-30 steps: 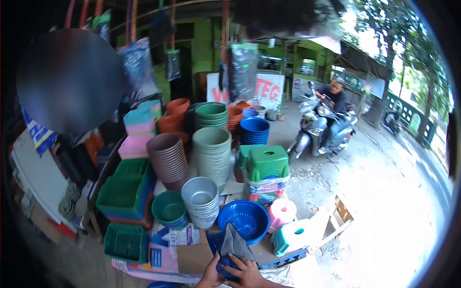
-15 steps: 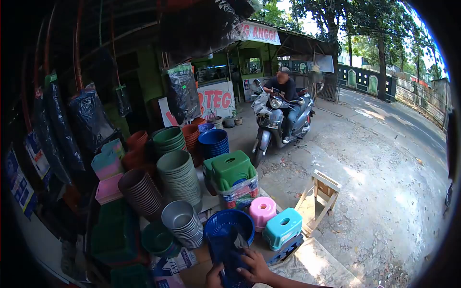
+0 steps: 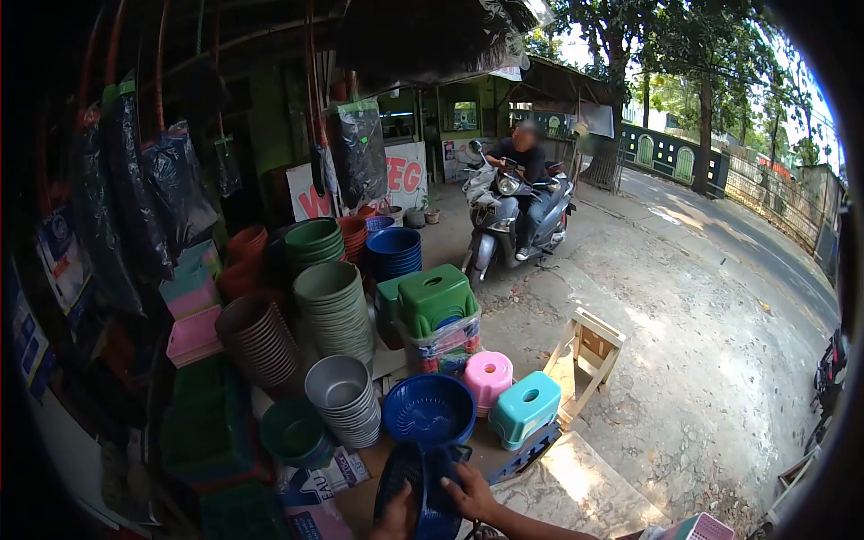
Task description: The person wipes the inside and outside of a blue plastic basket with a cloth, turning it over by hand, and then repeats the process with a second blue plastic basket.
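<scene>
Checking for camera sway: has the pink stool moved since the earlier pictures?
No. The pink stool shows no clear shift either way against the teal stool: it stands next to it, toward the blue basin, as before.

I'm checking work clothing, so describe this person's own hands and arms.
The left hand and right hand are bare, without gloves. The visible part of the right forearm shows no sleeve or watch; the left forearm is mostly out of view. Rings are too unclear to tell.
</scene>
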Tool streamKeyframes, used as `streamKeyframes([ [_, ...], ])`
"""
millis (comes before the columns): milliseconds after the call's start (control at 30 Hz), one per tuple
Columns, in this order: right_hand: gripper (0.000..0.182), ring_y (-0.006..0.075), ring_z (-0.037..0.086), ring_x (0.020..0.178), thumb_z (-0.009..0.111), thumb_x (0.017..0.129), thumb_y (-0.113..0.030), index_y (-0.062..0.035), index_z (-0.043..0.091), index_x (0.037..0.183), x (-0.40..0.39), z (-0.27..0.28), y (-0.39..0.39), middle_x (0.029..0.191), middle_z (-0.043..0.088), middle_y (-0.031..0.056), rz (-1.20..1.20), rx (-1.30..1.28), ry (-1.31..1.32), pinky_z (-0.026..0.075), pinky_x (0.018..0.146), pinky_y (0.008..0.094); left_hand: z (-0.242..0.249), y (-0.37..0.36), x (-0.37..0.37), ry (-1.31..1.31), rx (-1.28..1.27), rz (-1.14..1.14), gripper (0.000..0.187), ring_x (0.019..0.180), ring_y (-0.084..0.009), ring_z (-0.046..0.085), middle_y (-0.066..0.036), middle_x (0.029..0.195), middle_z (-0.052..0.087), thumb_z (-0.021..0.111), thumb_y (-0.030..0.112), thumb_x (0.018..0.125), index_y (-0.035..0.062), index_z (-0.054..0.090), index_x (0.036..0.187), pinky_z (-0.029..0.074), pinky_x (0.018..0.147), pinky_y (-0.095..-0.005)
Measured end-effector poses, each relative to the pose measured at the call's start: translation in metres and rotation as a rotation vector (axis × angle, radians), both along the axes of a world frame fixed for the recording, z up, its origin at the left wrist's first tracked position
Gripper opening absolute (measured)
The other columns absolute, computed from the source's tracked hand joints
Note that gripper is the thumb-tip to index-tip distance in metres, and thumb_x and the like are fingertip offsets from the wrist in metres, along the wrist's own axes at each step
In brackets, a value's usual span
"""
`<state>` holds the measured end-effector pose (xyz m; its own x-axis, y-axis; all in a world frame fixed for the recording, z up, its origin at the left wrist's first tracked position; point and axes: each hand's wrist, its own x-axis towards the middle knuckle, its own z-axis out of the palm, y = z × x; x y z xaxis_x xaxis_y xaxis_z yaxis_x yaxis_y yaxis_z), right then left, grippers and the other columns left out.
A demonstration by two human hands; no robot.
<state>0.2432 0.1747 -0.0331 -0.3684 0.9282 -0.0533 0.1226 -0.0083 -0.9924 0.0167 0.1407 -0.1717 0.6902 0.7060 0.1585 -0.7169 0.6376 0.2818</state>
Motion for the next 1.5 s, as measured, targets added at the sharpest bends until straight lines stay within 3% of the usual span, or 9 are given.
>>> streamKeyframes([
  [67,0.052,0.0461,0.044,0.120,0.059,0.086,-0.042,-0.0024,0.054,0.120,-0.009,0.011,-0.046,0.133,0.044,0.0267,0.245,0.734,-0.324,0.036,0.099,0.0518,0.113,-0.022,0.038,0.701,-0.250,0.632,0.059,0.110,-0.0310,0.057,-0.017,0.126,0.055,0.040,0.050,0.094,0.0053,0.046,0.131,0.044,0.096,-0.0444],
  [200,0.053,0.0432,0.043,0.123,0.062,0.085,-0.042,-0.0039,0.054,0.120,0.002,0.016,-0.043,0.136,0.041,0.0256,0.299,0.917,-0.390,0.037,0.096,0.0506,0.115,-0.037,0.023,0.475,-0.259,0.467,0.063,0.109,-0.0304,0.057,-0.018,0.126,0.055,0.042,0.051,0.092,0.0032,0.044,0.134,0.044,0.095,-0.0440],
  [400,0.048,0.0385,0.046,0.121,0.058,0.088,-0.043,-0.0078,0.055,0.121,-0.009,-0.004,-0.005,0.136,0.043,0.0206,0.061,-0.070,-0.021,0.037,0.096,0.0453,0.037,-0.020,0.001,0.593,-0.338,0.350,0.063,0.109,-0.0292,0.056,-0.016,0.125,0.056,0.040,0.048,0.093,-0.0002,0.044,0.132,0.044,0.095,-0.0428],
  [567,0.055,0.0415,0.042,0.124,0.063,0.082,-0.045,-0.0043,0.054,0.118,-0.019,0.032,-0.049,0.134,0.042,0.0262,0.322,1.065,-0.349,0.036,0.099,0.0463,0.051,-0.025,-0.029,0.576,-0.267,0.583,0.062,0.111,-0.0297,0.055,-0.015,0.126,0.055,0.050,0.043,0.091,-0.0007,0.042,0.134,0.042,0.099,-0.0407],
  [800,0.060,0.0419,0.042,0.123,0.069,0.076,-0.044,-0.0017,0.054,0.116,-0.024,0.034,-0.009,0.131,0.043,0.0266,0.055,0.152,-0.105,0.033,0.104,0.0490,0.173,-0.030,0.028,0.606,-0.057,0.736,0.061,0.109,-0.0288,0.057,-0.017,0.125,0.056,0.054,0.040,0.088,0.0009,0.043,0.133,0.047,0.093,-0.0423],
  [967,0.056,0.0432,0.049,0.110,0.068,0.077,-0.039,0.0019,0.054,0.113,-0.035,0.046,-0.046,0.119,0.050,0.0270,0.245,1.147,-0.271,0.040,0.094,0.0477,0.161,-0.040,0.000,0.425,-0.150,0.607,0.062,0.109,-0.0314,0.058,-0.017,0.123,0.057,0.056,0.039,0.088,0.0028,0.041,0.135,0.045,0.095,-0.0448],
  [1167,0.056,0.0444,0.046,0.118,0.067,0.078,-0.039,0.0005,0.053,0.115,-0.035,0.018,0.007,0.128,0.047,0.0268,0.104,0.190,-0.128,0.038,0.097,0.0502,0.136,-0.050,0.013,0.412,-0.222,0.388,0.056,0.107,-0.0302,0.059,-0.014,0.118,0.060,0.055,0.039,0.088,0.0028,0.047,0.129,0.047,0.092,-0.0445],
  [1400,0.055,0.0432,0.051,0.105,0.067,0.078,-0.037,0.0015,0.053,0.114,-0.038,0.043,-0.035,0.117,0.051,0.0268,0.200,1.011,-0.335,0.041,0.089,0.0464,0.168,-0.055,0.015,0.532,-0.307,0.496,0.057,0.108,-0.0314,0.058,-0.017,0.120,0.058,0.054,0.042,0.088,0.0041,0.047,0.129,0.049,0.091,-0.0455],
  [1500,0.056,0.0430,0.048,0.113,0.067,0.079,-0.040,0.0013,0.053,0.114,-0.033,0.032,-0.015,0.125,0.048,0.0278,0.038,0.166,-0.200,0.040,0.094,0.0489,0.167,-0.064,0.019,0.433,-0.273,0.407,0.056,0.107,-0.0319,0.059,-0.017,0.120,0.058,0.051,0.044,0.089,0.0042,0.047,0.129,0.048,0.092,-0.0458],
])
